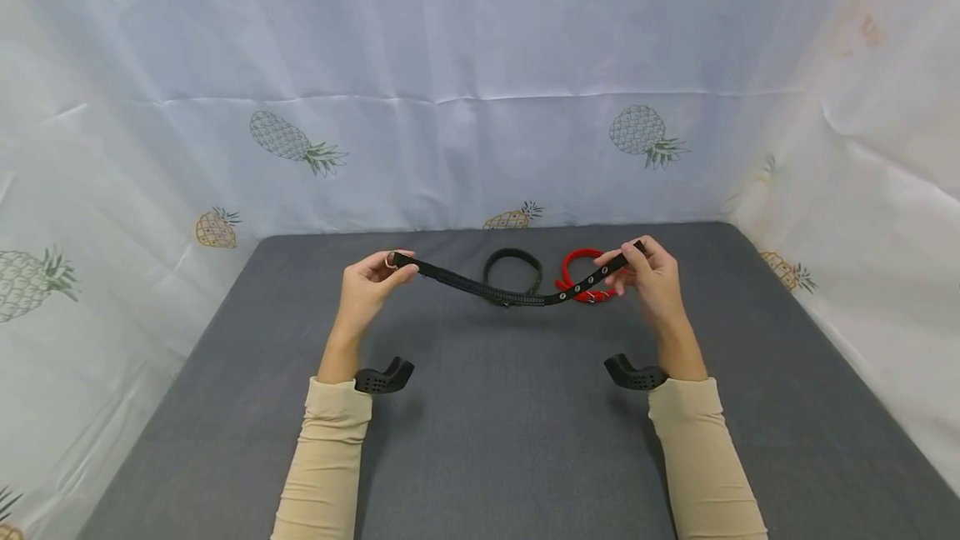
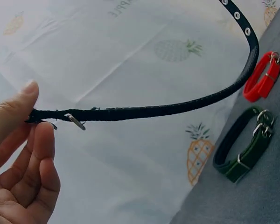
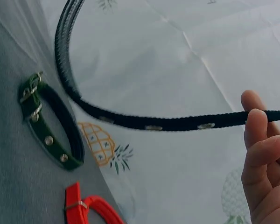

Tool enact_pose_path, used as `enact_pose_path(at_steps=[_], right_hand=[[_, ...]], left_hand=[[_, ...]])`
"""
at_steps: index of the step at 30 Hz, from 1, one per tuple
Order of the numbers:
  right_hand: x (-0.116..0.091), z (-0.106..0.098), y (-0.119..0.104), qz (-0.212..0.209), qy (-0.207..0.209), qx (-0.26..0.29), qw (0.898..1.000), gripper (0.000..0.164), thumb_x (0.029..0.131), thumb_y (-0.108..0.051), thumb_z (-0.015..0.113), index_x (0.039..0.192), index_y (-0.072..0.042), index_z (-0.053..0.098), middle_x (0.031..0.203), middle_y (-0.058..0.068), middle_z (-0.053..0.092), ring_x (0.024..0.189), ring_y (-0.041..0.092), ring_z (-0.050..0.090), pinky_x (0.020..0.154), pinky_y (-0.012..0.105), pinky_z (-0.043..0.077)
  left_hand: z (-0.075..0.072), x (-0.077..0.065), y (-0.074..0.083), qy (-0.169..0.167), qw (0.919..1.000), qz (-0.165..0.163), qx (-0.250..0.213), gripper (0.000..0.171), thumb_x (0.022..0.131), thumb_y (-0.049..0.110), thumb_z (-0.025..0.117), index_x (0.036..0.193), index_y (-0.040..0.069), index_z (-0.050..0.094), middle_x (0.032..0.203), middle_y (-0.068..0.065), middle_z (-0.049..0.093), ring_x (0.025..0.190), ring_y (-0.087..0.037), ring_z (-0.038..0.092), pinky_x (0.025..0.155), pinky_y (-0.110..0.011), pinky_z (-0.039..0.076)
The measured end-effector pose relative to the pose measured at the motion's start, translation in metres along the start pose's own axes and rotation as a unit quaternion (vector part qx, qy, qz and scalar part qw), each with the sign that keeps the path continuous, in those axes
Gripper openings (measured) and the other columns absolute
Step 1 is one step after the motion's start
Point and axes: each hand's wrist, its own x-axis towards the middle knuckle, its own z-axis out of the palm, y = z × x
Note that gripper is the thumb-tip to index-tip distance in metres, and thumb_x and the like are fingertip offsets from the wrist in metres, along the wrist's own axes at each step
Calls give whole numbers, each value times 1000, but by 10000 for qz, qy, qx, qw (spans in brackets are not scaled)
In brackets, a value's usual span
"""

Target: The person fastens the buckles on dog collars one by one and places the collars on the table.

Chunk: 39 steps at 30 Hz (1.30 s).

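Observation:
A black pet collar (image 1: 457, 280), unfastened, hangs in a shallow sag between the two hands above the table. My left hand (image 1: 363, 294) pinches its buckle end between thumb and fingers. A metal ring (image 2: 76, 122) hangs off the strap just beside those fingertips. The other end, punched with metal eyelets (image 3: 153, 127), is pinched by my right hand (image 1: 654, 286). Behind the sagging strap lie a dark green collar (image 1: 512, 252) and, to its right, a red collar (image 1: 580, 255), both fastened into loops. The black strap partly covers them in the head view.
A dark grey cloth covers the table (image 1: 480, 440). White curtains (image 1: 480, 48) printed with pineapples stand at the back and both sides. Each wrist carries a black camera mount, the left mount (image 1: 384, 377) and the right mount (image 1: 633, 373).

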Motion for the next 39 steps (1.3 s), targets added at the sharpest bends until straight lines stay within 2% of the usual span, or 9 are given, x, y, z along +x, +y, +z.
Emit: enact_pose_path(at_steps=[6,11,13,18,21,24,28,34,39], right_hand=[[4,19,-2,158,-176,-8,9997,19,99,-3,49,81,-8,52,68,-4,68,44,10,51,40,20,41],[4,33,-2,205,-679,-39,9975,18,92,6,56,85,-10,52,78,-7,68,49,8,50,45,20,40],[4,38,-2,228,-908,-56,9956,19,89,9,58,89,-8,51,84,-8,68,54,9,50,49,21,42],[4,46,-1,242,-1337,-111,9907,17,88,10,60,96,-2,50,94,-8,67,64,10,55,57,21,48],[4,49,-1,240,-1405,-145,9897,18,88,9,61,99,-4,53,96,-8,69,66,11,58,59,22,49],[3,50,-1,226,-1371,-229,9900,23,88,8,62,104,-9,56,97,-9,71,67,12,58,59,22,50],[2,51,0,228,-1237,-363,9914,25,88,6,63,108,-8,59,95,-11,72,64,10,57,57,24,49],[0,53,-4,435,-1272,-376,9902,20,89,3,63,109,2,60,94,-10,73,57,11,47,49,28,36],[-1,56,-6,548,-1349,-587,9876,19,89,0,64,107,-7,64,93,-12,74,62,6,51,49,24,34]], left_hand=[[7,-1,2,-107,9996,103,-260,23,85,2,71,102,-12,67,72,17,68,66,-1,63,69,-18,55],[12,-2,3,-391,9976,174,-537,9,82,3,74,90,6,73,87,16,72,69,-1,66,69,-18,56],[14,-3,4,-470,9969,229,-589,15,80,1,75,88,13,73,90,15,72,71,-1,67,69,-17,56],[21,-4,7,-507,9967,217,-594,26,79,-3,75,93,18,72,94,14,68,77,2,67,71,-16,56],[26,-4,9,-600,9964,97,-589,26,81,0,74,97,20,72,98,16,69,80,2,67,74,-17,56],[28,-4,11,-726,9952,22,-660,23,83,3,73,106,4,70,100,18,70,83,2,67,77,-17,56],[29,-4,11,-876,9925,7,-851,40,85,5,71,115,-19,59,101,20,70,84,1,67,79,-17,56],[32,-5,11,-773,9950,128,-615,33,85,2,71,108,-18,62,92,23,70,81,4,65,76,-14,54],[39,-5,12,-636,9939,37,-899,28,90,6,66,107,-16,62,88,20,72,87,3,68,84,-16,55]])
